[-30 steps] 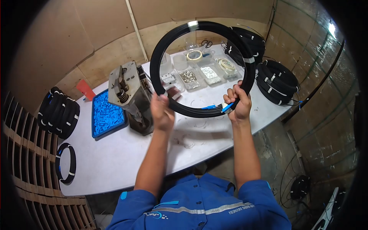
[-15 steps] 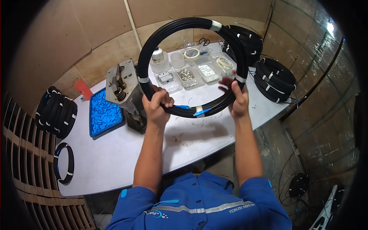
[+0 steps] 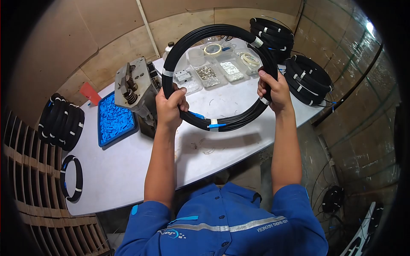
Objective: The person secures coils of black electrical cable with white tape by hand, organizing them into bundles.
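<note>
A coil of black cable (image 3: 213, 30), bound with several white tape bands, is held up above the table between both hands. My left hand (image 3: 171, 104) is closed around its left side. On the right side, my right hand (image 3: 273, 90) grips the coil with the thumb on top, beside a tape band. Two blue connectors, one blue connector (image 3: 216, 125) at the bottom tape band and another blue connector (image 3: 197, 115) near my left fingers, lie against the lower part of the coil.
On the white table (image 3: 124, 179) stand a metal press (image 3: 132, 81), a blue tray of small blue parts (image 3: 102, 143) and clear bins of metal pieces (image 3: 208, 77). Stacked cable coils (image 3: 307, 81) sit at the right, more coils (image 3: 62, 121) at the left, with a single coil (image 3: 77, 179) nearby.
The coil has turned clockwise in my hands, its tape bands shifting round. My right hand has moved slightly up and right and closed its fingers on the coil. The view has shifted slightly.
</note>
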{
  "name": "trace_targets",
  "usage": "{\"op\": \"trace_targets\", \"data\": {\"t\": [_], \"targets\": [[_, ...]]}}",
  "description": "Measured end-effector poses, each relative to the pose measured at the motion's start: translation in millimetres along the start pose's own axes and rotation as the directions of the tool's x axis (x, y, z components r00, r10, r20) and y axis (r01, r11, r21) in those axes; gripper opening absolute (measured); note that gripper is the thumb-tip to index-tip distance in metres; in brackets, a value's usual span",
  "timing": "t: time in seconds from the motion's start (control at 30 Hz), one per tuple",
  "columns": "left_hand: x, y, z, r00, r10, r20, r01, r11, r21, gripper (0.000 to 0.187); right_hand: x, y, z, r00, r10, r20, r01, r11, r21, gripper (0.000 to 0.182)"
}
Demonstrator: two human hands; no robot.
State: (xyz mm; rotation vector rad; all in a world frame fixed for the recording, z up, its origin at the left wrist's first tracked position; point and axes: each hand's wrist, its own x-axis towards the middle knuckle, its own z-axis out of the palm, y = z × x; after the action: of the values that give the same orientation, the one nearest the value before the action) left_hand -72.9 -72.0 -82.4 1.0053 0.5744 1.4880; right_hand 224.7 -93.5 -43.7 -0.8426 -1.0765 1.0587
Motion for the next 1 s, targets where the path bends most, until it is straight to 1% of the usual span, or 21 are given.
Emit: {"op": "trace_targets", "data": {"t": [0.03,0.07,0.13,0.23,0.3,0.33,0.4,0.43,0.47,0.5,0.57,0.6,0.63,0.7,0.73,0.77,0.8,0.83,0.9,0.93,1.0], "targets": [[2,0,-2,1.0,-0.02,0.0,0.02,1.0,-0.001,0.021,-2,-1,-1,0.998,0.045,0.05,-0.047,0.998,0.043,0.016],[4,0,-3,1.0,-0.018,-0.002,0.018,1.0,-0.003,0.021,-4,-1,1,0.997,0.068,0.036,-0.069,0.997,0.037,0.017],[6,-2,-8,0.995,-0.089,-0.037,0.088,0.996,-0.009,0.022,-10,-1,7,0.997,0.074,0.02,-0.075,0.997,0.028,0.017],[7,-2,-12,0.992,-0.124,-0.019,0.124,0.992,-0.003,0.024,-12,1,9,0.997,0.079,-0.014,-0.079,0.997,0.009,0.019],[6,-2,-11,0.992,-0.129,-0.019,0.129,0.992,0.014,0.023,-8,7,8,0.996,0.053,-0.065,-0.052,0.999,0.01,0.019],[5,-2,-11,0.992,-0.126,-0.018,0.127,0.991,0.029,0.023,-9,9,6,0.997,0.054,-0.062,-0.053,0.999,0.01,0.019],[6,-5,-8,0.996,-0.092,-0.009,0.092,0.996,0.002,0.023,-10,11,-1,0.998,0.065,0.0,-0.064,0.982,0.18,0.02],[5,-7,-9,0.998,-0.063,0.001,0.063,0.998,-0.025,0.024,-10,13,-3,0.998,0.064,0.003,-0.064,0.981,0.182,0.02],[3,-6,-11,0.998,-0.042,0.056,0.041,0.999,0.013,0.044,-11,15,-5,0.999,0.052,-0.004,-0.05,0.975,0.217,0.021],[-1,-9,-10,0.998,-0.041,0.054,0.041,0.999,0.013,0.044,-12,16,-6,0.999,0.042,-0.014,-0.037,0.967,0.252,0.021],[-11,-17,-4,0.993,0.009,0.116,-0.006,1.0,-0.019,0.066,-12,18,-5,0.999,0.032,-0.035,-0.022,0.967,0.256,0.022],[-13,-24,-14,0.969,-0.021,0.247,0.026,1.0,-0.015,0.078,-12,18,-3,0.998,0.023,-0.065,-0.004,0.961,0.275,0.022],[-16,-34,-19,0.96,-0.052,0.275,0.064,0.997,-0.036,0.091,-12,17,-3,0.995,0.01,-0.097,0.019,0.955,0.295,0.023],[-24,-35,-11,0.943,-0.037,0.329,0.041,0.999,-0.005,0.105,-9,17,-5,0.995,0.002,-0.103,0.029,0.955,0.295,0.022],[-26,-34,-8,0.943,-0.039,0.33,0.043,0.999,-0.005,0.105,-10,17,-5,0.994,-0.001,-0.105,0.032,0.956,0.293,0.02],[-29,-31,-4,0.954,-0.035,0.297,0.026,0.999,0.032,0.107,-11,16,-4,0.994,-0.001,-0.105,0.031,0.956,0.292,0.02],[-29,-30,-2,0.964,-0.027,0.265,0.009,0.998,0.068,0.11,-12,14,-2,0.994,-0.02,-0.105,0.05,0.957,0.285,0.019],[-29,-31,-1,0.964,-0.025,0.265,0.007,0.998,0.067,0.11,-13,12,1,0.994,-0.04,-0.106,0.068,0.958,0.279,0.018],[-30,-34,1,0.98,-0.014,0.2,0.001,0.998,0.066,0.104,-14,10,3,0.994,-0.053,-0.1,0.078,0.96,0.269,0.017],[-29,-35,3,0.979,-0.015,0.201,0.001,0.998,0.067,0.104,-15,10,4,0.993,-0.066,-0.096,0.089,0.962,0.259,0.017],[-29,-35,6,0.992,-0.041,0.115,0.03,0.994,0.102,0.092,-17,8,7,0.992,-0.074,-0.098,0.098,0.96,0.261,0.016]]}}
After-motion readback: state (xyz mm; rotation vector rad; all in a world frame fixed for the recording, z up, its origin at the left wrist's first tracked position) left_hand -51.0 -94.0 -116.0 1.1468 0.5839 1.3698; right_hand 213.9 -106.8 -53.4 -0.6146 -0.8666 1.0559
